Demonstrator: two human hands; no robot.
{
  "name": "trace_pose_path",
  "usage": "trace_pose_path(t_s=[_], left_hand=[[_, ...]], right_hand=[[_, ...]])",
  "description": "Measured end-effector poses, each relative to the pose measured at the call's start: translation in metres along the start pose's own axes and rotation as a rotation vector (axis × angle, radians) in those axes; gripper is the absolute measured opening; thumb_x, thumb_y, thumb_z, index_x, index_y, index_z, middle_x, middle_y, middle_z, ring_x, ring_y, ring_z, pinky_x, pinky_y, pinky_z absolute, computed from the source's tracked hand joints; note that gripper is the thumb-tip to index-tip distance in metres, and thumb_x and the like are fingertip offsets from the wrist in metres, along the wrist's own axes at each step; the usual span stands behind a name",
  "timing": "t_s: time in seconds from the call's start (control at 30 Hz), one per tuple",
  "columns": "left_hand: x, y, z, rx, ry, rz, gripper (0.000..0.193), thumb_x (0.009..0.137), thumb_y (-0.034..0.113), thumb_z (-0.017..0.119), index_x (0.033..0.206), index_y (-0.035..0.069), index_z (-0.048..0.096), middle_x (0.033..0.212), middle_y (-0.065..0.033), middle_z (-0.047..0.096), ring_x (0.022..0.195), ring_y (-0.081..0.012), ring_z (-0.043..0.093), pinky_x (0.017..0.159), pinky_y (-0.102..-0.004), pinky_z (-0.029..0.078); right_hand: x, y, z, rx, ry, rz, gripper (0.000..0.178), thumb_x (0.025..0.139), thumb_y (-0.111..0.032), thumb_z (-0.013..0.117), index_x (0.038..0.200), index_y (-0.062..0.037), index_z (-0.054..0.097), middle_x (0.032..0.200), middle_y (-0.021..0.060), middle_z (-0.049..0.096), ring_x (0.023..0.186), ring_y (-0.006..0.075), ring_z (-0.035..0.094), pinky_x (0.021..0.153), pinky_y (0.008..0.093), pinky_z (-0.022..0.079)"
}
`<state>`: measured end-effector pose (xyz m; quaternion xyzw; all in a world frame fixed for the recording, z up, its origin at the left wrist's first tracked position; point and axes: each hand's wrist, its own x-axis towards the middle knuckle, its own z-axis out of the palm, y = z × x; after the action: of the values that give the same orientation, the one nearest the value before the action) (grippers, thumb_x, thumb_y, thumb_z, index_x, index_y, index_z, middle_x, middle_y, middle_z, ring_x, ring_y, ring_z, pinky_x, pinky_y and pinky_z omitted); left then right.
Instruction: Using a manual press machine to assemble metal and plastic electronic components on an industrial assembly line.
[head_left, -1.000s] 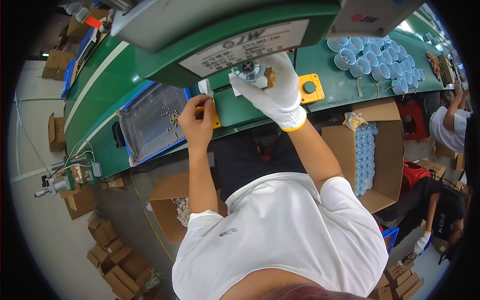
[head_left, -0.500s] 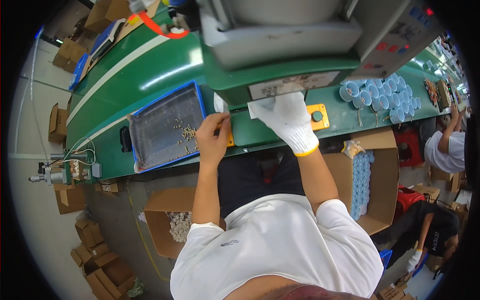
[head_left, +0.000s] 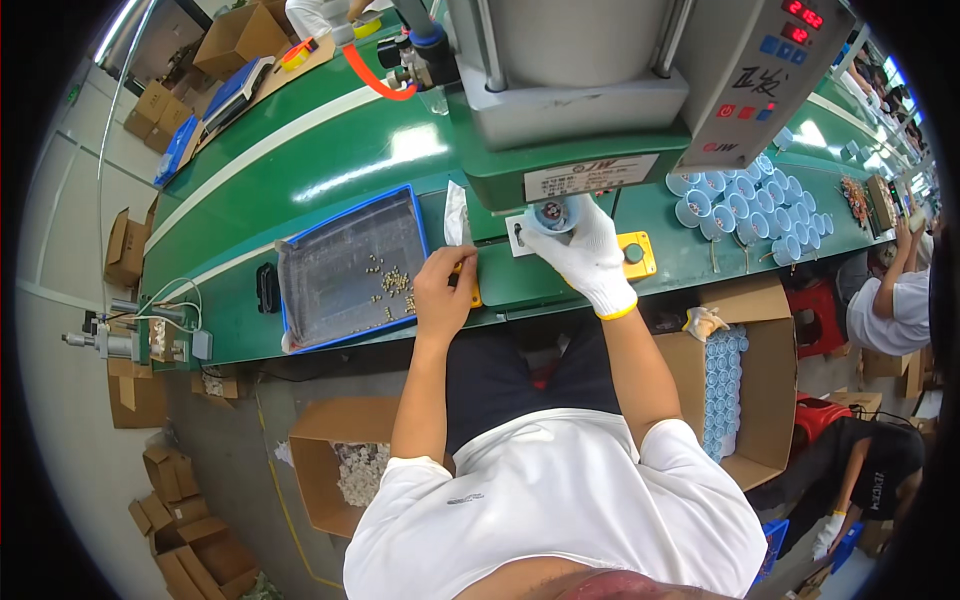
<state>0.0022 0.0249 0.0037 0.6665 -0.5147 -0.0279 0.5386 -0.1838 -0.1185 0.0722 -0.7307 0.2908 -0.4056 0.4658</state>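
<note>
We have a light-blue round cup point(head_left: 552, 213), its mouth toward us, just below the green-and-grey metal press head point(head_left: 575, 165). Our right hand point(head_left: 592, 257), in a white knit glove, holds it. Our bare left hand point(head_left: 444, 290) is curled narrow, touching or just beside a yellow button box point(head_left: 476, 292); we cannot tell whether it grips anything. Near that hand, a blue-rimmed rectangular tray point(head_left: 330, 275) carries small brass-coloured pieces point(head_left: 396, 282). Right of the press, many more light-blue cups point(head_left: 748, 205) stand clustered on the green worktop point(head_left: 230, 230).
</note>
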Motion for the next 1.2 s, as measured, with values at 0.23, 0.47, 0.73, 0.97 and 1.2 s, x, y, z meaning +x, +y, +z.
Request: trace_pose_path(t_s=[0.23, 0.47, 0.73, 0.97, 1.2], left_hand=[[-0.002, -0.002, 0.001, 0.014, 0.012, -0.011, 0.007, 0.099, 0.001, 0.075, 0.106, -0.001, 0.076, 0.098, -0.0153, 0.077, 0.09, -0.0345, 0.074, 0.081, -0.0408, 0.058], [-0.006, -0.003, 0.003, 0.013, 0.002, -0.024, 0.007, 0.099, 0.001, 0.075, 0.106, -0.001, 0.076, 0.098, -0.0153, 0.077, 0.088, -0.0319, 0.075, 0.079, -0.0389, 0.058], [-0.005, -0.009, 0.003, 0.034, -0.001, -0.072, 0.01, 0.099, 0.001, 0.076, 0.108, -0.002, 0.078, 0.096, -0.0143, 0.077, 0.085, -0.0264, 0.077, 0.078, -0.0354, 0.059], [-0.005, -0.012, 0.005, 0.047, -0.007, -0.056, 0.01, 0.099, 0.001, 0.076, 0.108, -0.001, 0.077, 0.096, -0.0141, 0.077, 0.084, -0.0261, 0.077, 0.078, -0.0354, 0.059], [-0.009, -0.01, 0.003, 0.046, 0.005, -0.052, 0.009, 0.098, 0.0, 0.076, 0.108, -0.001, 0.077, 0.095, -0.0136, 0.077, 0.083, -0.0261, 0.076, 0.077, -0.0355, 0.059]], right_hand=[[0.003, 0.013, 0.001, 0.029, -0.028, 0.112, 0.048, 0.089, -0.025, 0.092, 0.126, -0.0018, 0.07, 0.109, 0.0118, 0.082, 0.1, 0.0203, 0.08, 0.094, 0.035, 0.06], [0.0, 0.019, 0.0, -0.049, -0.015, 0.097, 0.058, 0.087, -0.032, 0.093, 0.132, -0.0035, 0.069, 0.111, 0.0137, 0.082, 0.103, 0.0269, 0.081, 0.094, 0.0368, 0.061], [0.006, 0.02, 0.0, -0.09, -0.013, 0.071, 0.068, 0.085, -0.034, 0.094, 0.142, -0.0098, 0.064, 0.11, 0.014, 0.081, 0.096, 0.0298, 0.081, 0.088, 0.0383, 0.063], [0.006, 0.018, -0.001, -0.032, -0.007, 0.071, 0.063, 0.083, -0.03, 0.095, 0.135, -0.0084, 0.068, 0.106, 0.0097, 0.081, 0.088, 0.0187, 0.08, 0.081, 0.0322, 0.062], [0.003, 0.016, 0.0, -0.045, -0.027, 0.047, 0.059, 0.083, -0.025, 0.096, 0.133, -0.0064, 0.069, 0.107, 0.0083, 0.081, 0.087, 0.0173, 0.081, 0.08, 0.0307, 0.063]])
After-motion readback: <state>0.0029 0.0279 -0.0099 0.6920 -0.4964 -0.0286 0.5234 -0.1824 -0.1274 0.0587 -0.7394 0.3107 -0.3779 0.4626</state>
